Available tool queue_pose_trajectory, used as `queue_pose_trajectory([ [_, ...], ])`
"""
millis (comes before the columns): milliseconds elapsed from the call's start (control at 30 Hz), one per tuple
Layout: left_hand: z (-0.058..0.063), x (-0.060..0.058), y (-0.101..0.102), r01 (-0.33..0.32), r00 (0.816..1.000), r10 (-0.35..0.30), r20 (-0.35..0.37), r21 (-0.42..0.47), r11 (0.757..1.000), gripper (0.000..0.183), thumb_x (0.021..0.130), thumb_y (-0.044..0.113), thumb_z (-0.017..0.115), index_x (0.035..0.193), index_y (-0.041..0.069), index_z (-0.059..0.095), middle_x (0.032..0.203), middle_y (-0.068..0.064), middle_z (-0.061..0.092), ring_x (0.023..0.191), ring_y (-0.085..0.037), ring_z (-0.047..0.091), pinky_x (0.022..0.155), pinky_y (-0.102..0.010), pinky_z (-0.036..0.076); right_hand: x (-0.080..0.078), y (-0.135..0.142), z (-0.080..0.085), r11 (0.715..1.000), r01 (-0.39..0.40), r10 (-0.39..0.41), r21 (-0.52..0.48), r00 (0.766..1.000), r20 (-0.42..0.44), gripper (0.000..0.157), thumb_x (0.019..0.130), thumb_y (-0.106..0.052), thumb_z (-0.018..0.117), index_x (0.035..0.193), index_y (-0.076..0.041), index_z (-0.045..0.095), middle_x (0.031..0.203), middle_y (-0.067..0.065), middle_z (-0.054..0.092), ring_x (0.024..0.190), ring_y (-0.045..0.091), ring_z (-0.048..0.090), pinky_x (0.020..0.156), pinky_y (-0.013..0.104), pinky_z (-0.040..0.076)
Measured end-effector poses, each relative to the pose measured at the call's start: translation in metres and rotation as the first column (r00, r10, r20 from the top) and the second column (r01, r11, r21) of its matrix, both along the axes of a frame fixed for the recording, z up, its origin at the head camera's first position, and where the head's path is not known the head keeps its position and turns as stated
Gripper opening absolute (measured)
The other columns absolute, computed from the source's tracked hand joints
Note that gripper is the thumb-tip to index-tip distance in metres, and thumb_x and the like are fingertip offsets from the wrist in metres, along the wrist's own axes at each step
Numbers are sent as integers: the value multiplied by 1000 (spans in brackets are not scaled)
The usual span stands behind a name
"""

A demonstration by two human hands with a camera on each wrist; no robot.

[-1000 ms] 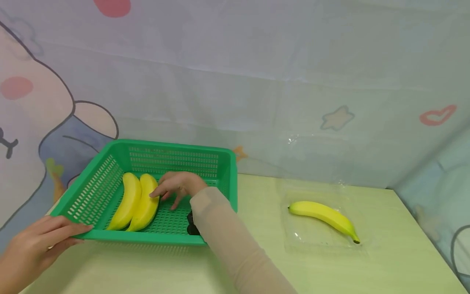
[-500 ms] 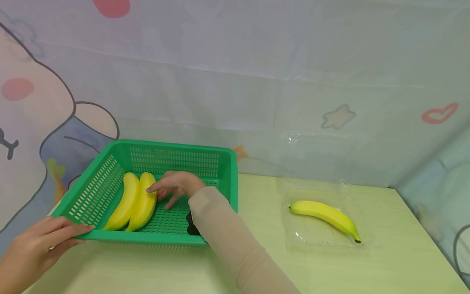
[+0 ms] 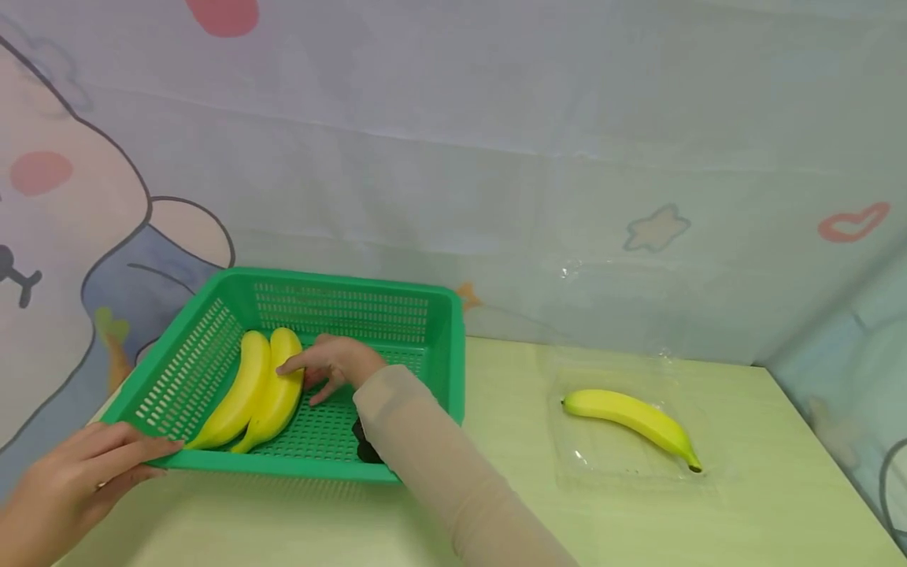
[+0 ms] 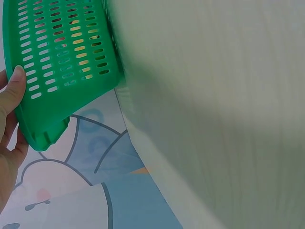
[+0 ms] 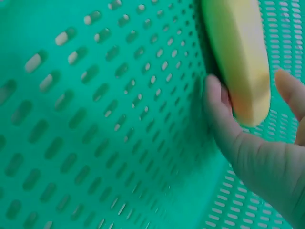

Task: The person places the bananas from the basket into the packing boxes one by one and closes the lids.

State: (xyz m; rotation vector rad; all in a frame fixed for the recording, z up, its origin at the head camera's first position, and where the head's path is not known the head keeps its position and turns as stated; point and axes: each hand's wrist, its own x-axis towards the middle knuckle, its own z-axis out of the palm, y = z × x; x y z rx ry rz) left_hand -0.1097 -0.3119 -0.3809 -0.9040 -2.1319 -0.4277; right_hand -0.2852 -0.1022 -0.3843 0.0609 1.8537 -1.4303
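Observation:
Inside the green plastic basket (image 3: 425, 354), two yellow bananas lie side by side against the left part. The left banana (image 3: 241, 394) is next to the right banana (image 3: 279, 394). My left hand (image 3: 85, 468) grips the basket's front left corner, its thumb and fingers on the rim in the left wrist view. My right hand (image 3: 329, 366) reaches into the basket with an outstretched finger on the right banana. In the right wrist view its digits lie on either side of a banana's rounded end (image 5: 243, 62), one close against it and one apart.
Right of the basket, another banana (image 3: 631, 417) lies in an open clear plastic container (image 3: 588, 461) on the pale green table (image 3: 510, 433). A black device (image 3: 366, 442) shows at my right wrist. A printed cloth (image 3: 496, 157) hangs behind the table.
My right hand has moved slightly left within the basket. Both bananas there have shifted a little left and towards the front. My left hand keeps its grip on the corner.

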Motion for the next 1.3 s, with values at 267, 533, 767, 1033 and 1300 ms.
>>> queue_pose_trajectory([
  [267, -2, 2, -6, -34, 999, 36, 36, -47, 998, 54, 98, 50, 33, 84, 15, 71, 80, 14, 54, 72, 1, 40, 58, -13, 37, 3, -6, -1, 998, -2, 5, 57, 998, -61, 33, 79, -10, 76, 101, 1, 55, 83, 16, 60, 76, 28, 59, 75, 43, 54],
  [533, -4, 3, -6, -37, 998, 39, 42, -51, 998, 55, 98, 50, 31, 84, 15, 70, 82, 16, 54, 73, 1, 41, 61, -13, 38, -1, -7, -2, 1000, -3, 4, 16, 1000, -15, 15, 81, -6, 72, 88, 0, 60, 79, 17, 62, 75, 29, 62, 78, 44, 53],
  [767, -3, 4, -7, -30, 998, 33, 55, -57, 998, 56, 98, 51, 30, 86, 15, 70, 82, 16, 54, 73, 1, 41, 61, -13, 38, -4, -3, 1, 999, -16, 17, -51, 1000, 25, 26, 85, -3, 66, 109, 1, 55, 85, 19, 64, 89, 35, 63, 82, 51, 49],
  [1033, -3, 0, -6, 7, 998, -4, 69, -41, 999, 54, 98, 49, 33, 86, 12, 71, 81, 14, 54, 74, 2, 40, 62, -12, 38, -9, 3, 4, 994, 51, -50, -100, 999, 16, 62, 86, -4, 65, 140, -4, 35, 94, 15, 63, 96, 34, 61, 84, 57, 46],
  [1300, -6, -4, -6, 7, 1000, -7, 3, -7, 1000, 55, 98, 48, 34, 82, 10, 71, 79, 11, 56, 74, 1, 42, 62, -12, 39, -16, 8, 17, 990, 30, -30, -138, 1000, 6, 42, 89, -7, 63, 127, -1, 48, 91, 13, 64, 97, 32, 62, 86, 55, 46],
])
